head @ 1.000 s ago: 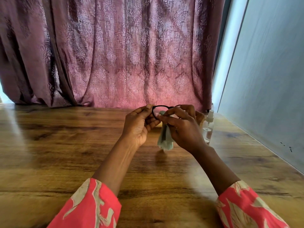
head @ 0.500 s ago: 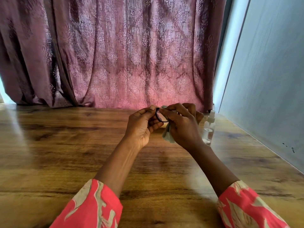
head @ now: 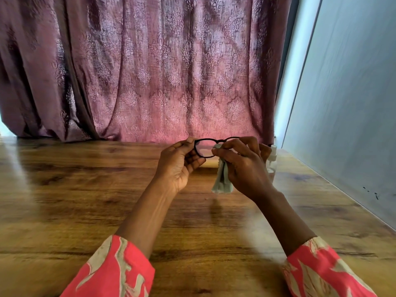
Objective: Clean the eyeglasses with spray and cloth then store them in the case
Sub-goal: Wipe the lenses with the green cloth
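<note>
Black-framed eyeglasses (head: 203, 147) are held up above the wooden table (head: 85, 200), lenses facing me. My left hand (head: 177, 166) pinches the left rim between thumb and fingers. My right hand (head: 244, 166) grips a pale grey-green cloth (head: 221, 181), pressing its top against the right lens while the rest hangs down. A clear spray bottle (head: 272, 159) stands on the table just behind my right hand, partly hidden. No case is in view.
A pink patterned curtain (head: 160, 71) hangs along the table's far edge. A pale wall (head: 342, 103) borders the table on the right. Wood surface spreads to the left and in front of my arms.
The glasses have turned so the left lens shows fully again. My right hand has shifted right with the cloth, which hangs lower now.
</note>
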